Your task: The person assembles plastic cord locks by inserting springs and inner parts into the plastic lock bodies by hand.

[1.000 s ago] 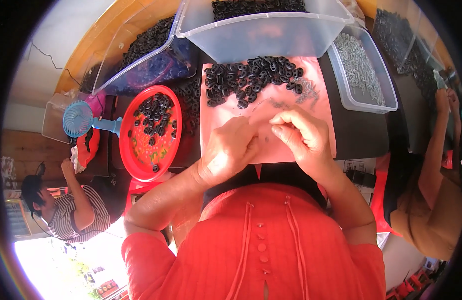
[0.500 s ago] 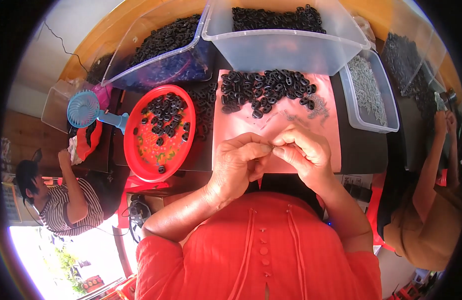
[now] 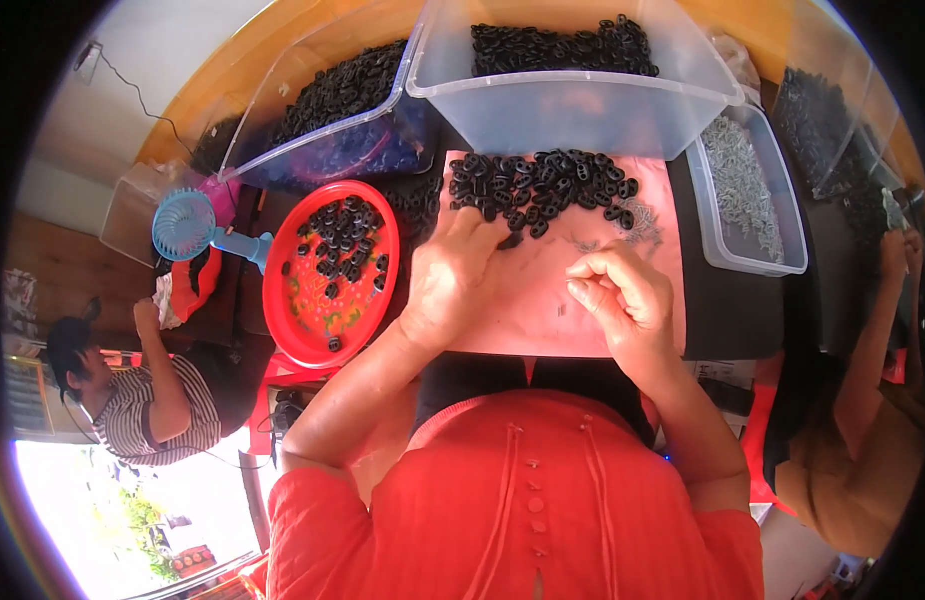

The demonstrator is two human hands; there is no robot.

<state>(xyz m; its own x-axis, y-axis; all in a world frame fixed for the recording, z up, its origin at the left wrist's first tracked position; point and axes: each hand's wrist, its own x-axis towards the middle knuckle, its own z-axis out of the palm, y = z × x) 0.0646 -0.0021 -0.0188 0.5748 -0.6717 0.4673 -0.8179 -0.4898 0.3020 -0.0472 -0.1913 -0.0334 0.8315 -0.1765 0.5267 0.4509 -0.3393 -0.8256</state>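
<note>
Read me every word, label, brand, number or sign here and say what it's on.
White item at the near edge of the black table: dark marks, too small and blurred to read.
Red tray: coloured pattern, no legible lettering.
Nothing else shows legible text.

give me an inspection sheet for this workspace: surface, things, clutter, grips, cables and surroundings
Surface: pink sheet on a dark table.
Things: black pieces heaped on the sheet, silver pins beside them; more pieces in a red tray, more pins in a clear box.
Clutter: blue fan beside the tray.
Grips: left grip at the heap's near edge; right grip over the sheet, anything held too small to tell.
Cables: thin dark cable on the left wall.
Surroundings: person in striped top at left; another person's arm at right.
</note>
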